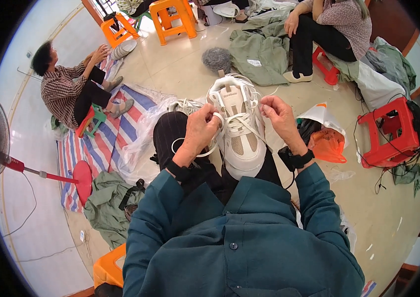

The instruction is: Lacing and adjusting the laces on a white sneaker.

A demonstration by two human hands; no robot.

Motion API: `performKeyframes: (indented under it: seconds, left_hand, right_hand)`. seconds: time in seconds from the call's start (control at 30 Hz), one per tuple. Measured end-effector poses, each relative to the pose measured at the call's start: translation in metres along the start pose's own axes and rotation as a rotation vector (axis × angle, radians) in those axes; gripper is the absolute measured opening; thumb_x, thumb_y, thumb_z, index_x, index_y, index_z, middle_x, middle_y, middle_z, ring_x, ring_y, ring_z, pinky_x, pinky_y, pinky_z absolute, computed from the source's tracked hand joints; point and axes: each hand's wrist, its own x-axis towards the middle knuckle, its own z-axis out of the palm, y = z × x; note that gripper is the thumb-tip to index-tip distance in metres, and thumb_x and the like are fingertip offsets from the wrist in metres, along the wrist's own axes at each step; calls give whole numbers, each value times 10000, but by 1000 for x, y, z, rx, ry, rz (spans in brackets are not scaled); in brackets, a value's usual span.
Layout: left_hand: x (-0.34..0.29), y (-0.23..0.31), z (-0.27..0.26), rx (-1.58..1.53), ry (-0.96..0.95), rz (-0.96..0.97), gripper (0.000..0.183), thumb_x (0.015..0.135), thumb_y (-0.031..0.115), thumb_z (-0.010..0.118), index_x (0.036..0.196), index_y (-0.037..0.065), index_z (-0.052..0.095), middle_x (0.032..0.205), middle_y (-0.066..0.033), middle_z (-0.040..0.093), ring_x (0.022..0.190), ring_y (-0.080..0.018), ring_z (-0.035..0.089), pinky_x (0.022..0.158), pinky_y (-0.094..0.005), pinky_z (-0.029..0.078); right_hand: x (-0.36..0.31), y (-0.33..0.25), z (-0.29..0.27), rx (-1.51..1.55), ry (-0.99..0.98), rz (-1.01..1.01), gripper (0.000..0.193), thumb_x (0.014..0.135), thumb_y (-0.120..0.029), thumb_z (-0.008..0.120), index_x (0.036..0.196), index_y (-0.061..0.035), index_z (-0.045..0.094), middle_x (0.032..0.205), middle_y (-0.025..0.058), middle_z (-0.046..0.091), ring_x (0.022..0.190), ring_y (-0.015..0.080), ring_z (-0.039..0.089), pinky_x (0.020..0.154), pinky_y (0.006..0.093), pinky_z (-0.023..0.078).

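A white and beige lace-up sneaker point(239, 153) rests across my thighs, its toe toward me and its tongue away. White shoelaces point(239, 123) cross its upper part way down. At the shoe's left side, my left hand point(200, 131) is closed in a pinch on a shoelace, and a loose loop hangs below its fingers. My right hand point(281, 120), at the shoe's right side, is also pinched; a thin lace end shows by its fingertips. Behind my left hand, another pale laced shoe point(185, 105) is partly visible.
A red stool point(393, 131) with cables stands right, near a white and orange bag point(328, 143). At left are a fan point(82, 180) and a striped sheet point(101, 143). Two people sit farther off, one left point(64, 96), one right point(343, 20). Green cloth point(262, 54) lies ahead.
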Motion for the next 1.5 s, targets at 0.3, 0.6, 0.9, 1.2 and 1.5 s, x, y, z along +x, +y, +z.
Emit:
performKeyframes:
  seconds: [0.3, 0.6, 0.9, 1.2, 1.5]
  left_hand:
    - [-1, 6, -10, -249, -124, -160, 104, 820, 38, 535, 880, -30, 586, 694, -49, 613, 640, -103, 588, 595, -240, 471]
    - [12, -14, -9, -394, -187, -219, 115, 757, 18, 537, 827, -36, 611, 651, -74, 629, 601, -128, 599, 565, -262, 467]
    - [10, -4, -17, -320, -291, -136, 114, 821, 69, 534, 838, -12, 612, 652, -36, 610, 611, -106, 589, 582, -249, 477]
    - [10, -5, -22, -345, -319, -165, 99, 803, 31, 543, 855, -26, 605, 662, -51, 616, 611, -114, 597, 583, -265, 485]
    - [20, 11, -27, -204, -404, -115, 118, 776, 30, 532, 849, -11, 617, 693, -85, 628, 626, -140, 593, 595, -288, 479]
  right_hand:
    - [14, -35, 14, -614, -15, -575, 223, 791, -6, 550, 1003, -43, 608, 1064, 104, 590, 963, 280, 582, 828, 349, 472]
    - [45, -54, 2, -939, -471, -605, 294, 742, -5, 600, 1027, -76, 580, 1131, 82, 565, 1041, 315, 558, 854, 391, 475]
    - [64, -73, 4, -1307, -805, -710, 215, 759, -63, 589, 968, -110, 580, 1058, 44, 559, 985, 238, 552, 798, 371, 446]
    - [66, -85, 10, -1401, -905, -923, 78, 804, -111, 557, 878, -92, 574, 965, 53, 538, 909, 208, 561, 777, 353, 452]
    - [77, -81, 15, -1414, -1029, -882, 72, 793, -122, 566, 839, -95, 613, 915, 52, 567, 924, 208, 556, 768, 343, 445]
